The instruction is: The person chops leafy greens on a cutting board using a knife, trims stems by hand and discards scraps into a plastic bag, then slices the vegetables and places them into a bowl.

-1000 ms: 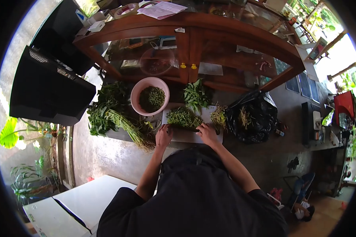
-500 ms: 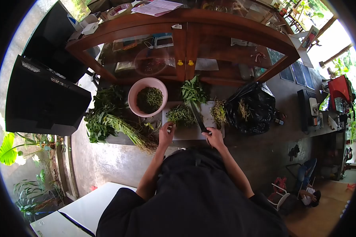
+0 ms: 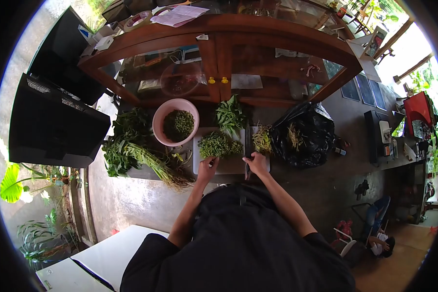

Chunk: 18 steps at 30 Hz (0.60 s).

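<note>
My right hand (image 3: 257,163) grips a knife (image 3: 248,139), its dark blade pointing away from me over the right part of the white cutting board (image 3: 228,168). Left of the blade lies a pile of chopped greens (image 3: 214,144) on the board. At the near edge of that pile is my left hand (image 3: 207,168), fingers bent and thumb apart, with no held thing visible. A bunch of leafy greens (image 3: 230,114) rests at the board's far edge. Pale root ends (image 3: 262,139) are heaped right of the knife.
A pink bowl (image 3: 196,121) with chopped greens stands behind the board's left end. Uncut leafy stalks (image 3: 143,155) lie to the left. A black plastic bag (image 3: 314,141) with root scraps sits at right. Behind is a wooden glass-door cabinet (image 3: 220,58). A person (image 3: 378,236) sits at far right.
The knife has gone from slanting across the greens to standing straight, right of the pile. My right hand has moved slightly left, and my left hand slightly nearer me. The camera view has shifted a little.
</note>
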{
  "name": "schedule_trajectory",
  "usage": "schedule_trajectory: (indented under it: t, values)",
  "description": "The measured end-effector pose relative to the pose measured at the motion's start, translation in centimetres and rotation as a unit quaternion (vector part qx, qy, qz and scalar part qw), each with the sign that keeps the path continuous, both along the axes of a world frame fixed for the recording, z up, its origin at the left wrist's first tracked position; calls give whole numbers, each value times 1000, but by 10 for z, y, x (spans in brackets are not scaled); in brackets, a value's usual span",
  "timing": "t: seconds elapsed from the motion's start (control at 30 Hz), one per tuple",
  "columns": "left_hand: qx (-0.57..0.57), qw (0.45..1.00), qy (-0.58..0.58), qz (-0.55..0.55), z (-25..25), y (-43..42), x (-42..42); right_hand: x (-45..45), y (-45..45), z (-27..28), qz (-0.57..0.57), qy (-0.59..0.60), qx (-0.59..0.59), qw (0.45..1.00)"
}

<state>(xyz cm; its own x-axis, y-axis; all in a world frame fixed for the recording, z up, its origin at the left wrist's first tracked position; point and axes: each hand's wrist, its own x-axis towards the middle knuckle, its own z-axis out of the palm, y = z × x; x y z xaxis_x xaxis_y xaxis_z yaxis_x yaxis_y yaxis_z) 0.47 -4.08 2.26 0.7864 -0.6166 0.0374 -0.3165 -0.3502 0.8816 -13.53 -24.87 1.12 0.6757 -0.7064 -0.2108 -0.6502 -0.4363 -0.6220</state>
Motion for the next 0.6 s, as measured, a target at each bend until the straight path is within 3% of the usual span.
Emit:
schedule_trajectory:
  t: [0.13, 0.3, 0.6]
  values:
    - [-13, 999, 33, -8, 7, -19, -15, -3, -1, 5, 14, -15, -38, 999]
    - [-15, 999, 39, -26, 13, -45, -29, -19, -24, 25, 53, -49, 53, 996]
    - [19, 994, 7, -106, 33, -122, -39, -56, -79, 39, -20, -57, 46, 997]
